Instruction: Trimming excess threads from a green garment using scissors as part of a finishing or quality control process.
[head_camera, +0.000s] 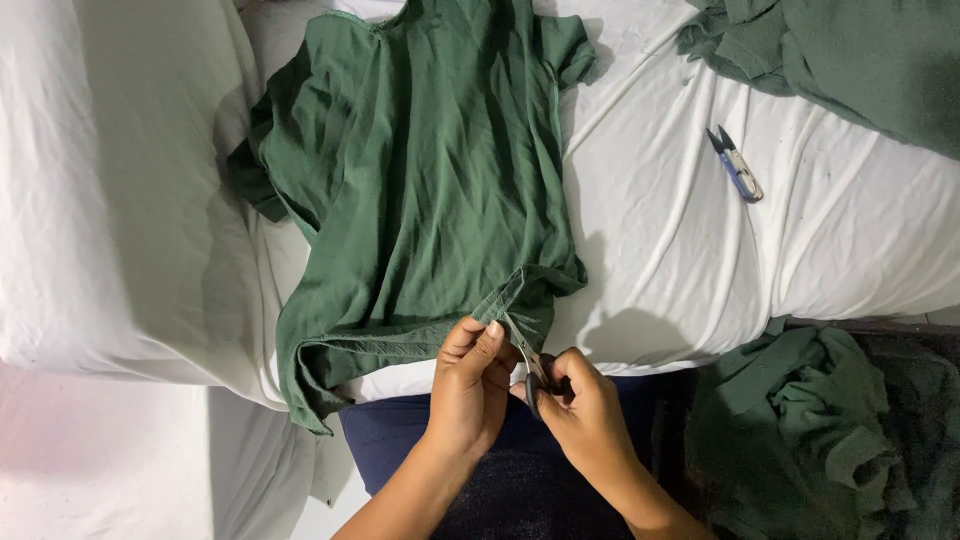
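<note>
Green cloth, the shirt (420, 190), is lying flat on the white sheet (660, 250). You are pinching its bottom hem with your left hand (468, 385). Your right hand (585, 415) is gripping small snips (528, 365) at that hem. Trimming looks barely begun. Right of the shirt, spare snips (736, 165) are lying unused.

We see both forearms bare, no sleeves reaching the wrists; the left hand (468, 385) and right hand (585, 415) wear no rings, and dark navy clothing covers the lap.
</note>
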